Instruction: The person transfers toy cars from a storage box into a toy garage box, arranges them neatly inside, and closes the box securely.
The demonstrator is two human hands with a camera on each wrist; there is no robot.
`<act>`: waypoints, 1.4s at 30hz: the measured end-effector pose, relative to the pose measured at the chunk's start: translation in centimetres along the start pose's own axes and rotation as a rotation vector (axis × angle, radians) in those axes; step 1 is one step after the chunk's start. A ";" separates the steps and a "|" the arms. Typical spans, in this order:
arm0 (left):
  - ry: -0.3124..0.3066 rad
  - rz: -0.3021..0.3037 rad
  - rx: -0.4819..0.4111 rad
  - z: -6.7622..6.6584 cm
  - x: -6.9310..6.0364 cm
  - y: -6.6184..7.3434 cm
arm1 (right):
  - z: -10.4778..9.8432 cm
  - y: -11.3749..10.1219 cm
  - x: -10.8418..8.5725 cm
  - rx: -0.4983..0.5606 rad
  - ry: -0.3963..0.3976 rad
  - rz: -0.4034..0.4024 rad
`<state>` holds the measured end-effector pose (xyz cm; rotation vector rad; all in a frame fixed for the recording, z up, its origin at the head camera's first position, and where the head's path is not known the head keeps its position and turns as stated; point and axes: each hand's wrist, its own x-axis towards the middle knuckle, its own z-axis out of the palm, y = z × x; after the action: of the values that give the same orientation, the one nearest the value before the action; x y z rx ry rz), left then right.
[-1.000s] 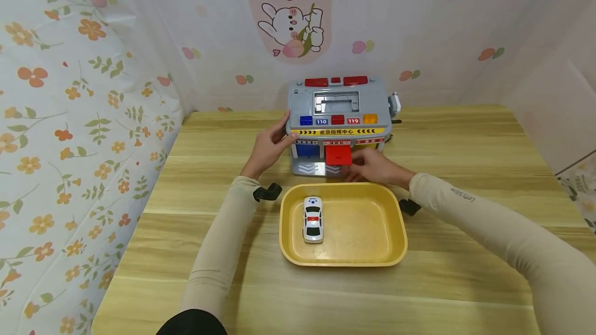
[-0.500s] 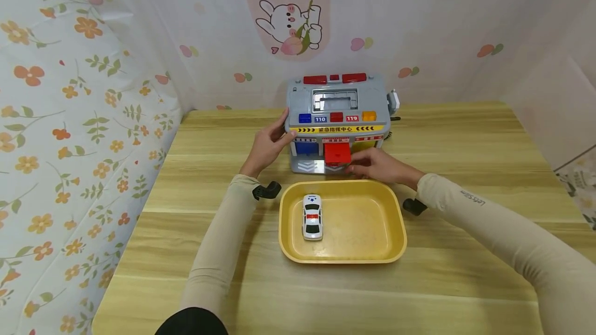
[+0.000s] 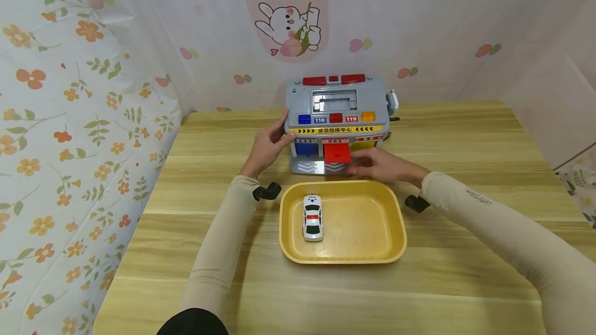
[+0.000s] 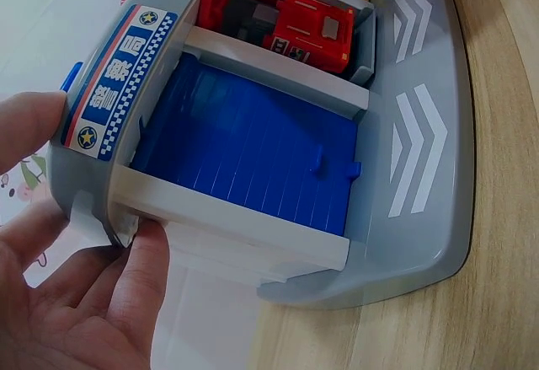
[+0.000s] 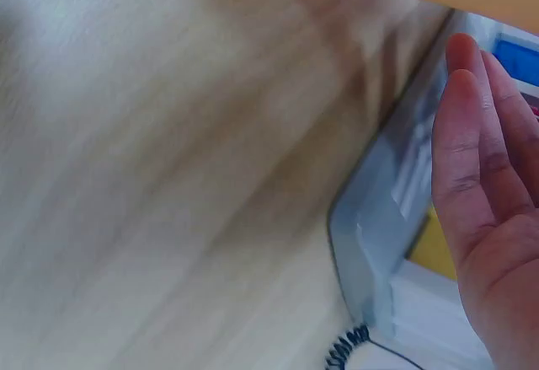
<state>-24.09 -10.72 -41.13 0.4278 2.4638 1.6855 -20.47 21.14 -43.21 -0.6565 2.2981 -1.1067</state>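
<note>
My left hand grips the left end of a grey toy garage, thumb on the front sign and fingers curled below the roof corner. Blue door is down; the red door of the middle bay sticks out, raised. Inside that bay sits a red toy truck, seen in the left wrist view. My right hand is at the front right of the bay, its fingers extended. One fingertip shows beside the truck; whether it touches is unclear.
A yellow tray lies just in front of the garage, close under the right hand. In it is a white toy police car. A coiled dark cord trails from the garage's right side. A patterned curtain hangs behind.
Half a second ago something red showed low beneath the raised door; now the head view no longer shows it. My right hand has shifted slightly right. The left hand keeps its grip.
</note>
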 end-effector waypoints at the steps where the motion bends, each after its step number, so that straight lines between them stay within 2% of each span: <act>1: 0.002 0.003 -0.005 0.1 0.2 -0.5 | -0.2 -0.1 -0.2 0.001 -0.005 0.001; 5: 0.006 0.017 -0.016 0.2 0.6 -1.4 | -1.3 -0.8 -1.6 -0.003 0.014 -0.009; 10: 0.016 0.035 -0.011 0.1 0.6 -1.5 | -2.6 -2.1 -2.8 -0.053 0.100 -0.042; 14: 0.018 0.036 -0.003 -0.1 0.6 -1.4 | -3.2 -3.1 -3.1 -0.068 0.145 -0.064; 29: 0.011 0.034 -0.008 0.0 0.6 -1.7 | -2.1 -5.8 -1.2 -0.139 0.287 -0.216; 34: 0.005 0.019 -0.014 0.0 0.6 -1.7 | -1.5 -6.2 -0.5 -0.184 0.319 -0.234; 37: 0.000 0.009 -0.016 0.0 0.5 -1.3 | -1.1 -6.4 -0.2 -0.231 0.329 -0.243; 42: -0.006 -0.001 -0.002 -0.1 -0.6 1.1 | -0.6 -6.6 0.2 -0.316 0.342 -0.274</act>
<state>-23.38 -10.64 -40.10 0.4304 2.4575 1.6842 -19.66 17.67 -37.61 -0.9933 2.7757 -1.0473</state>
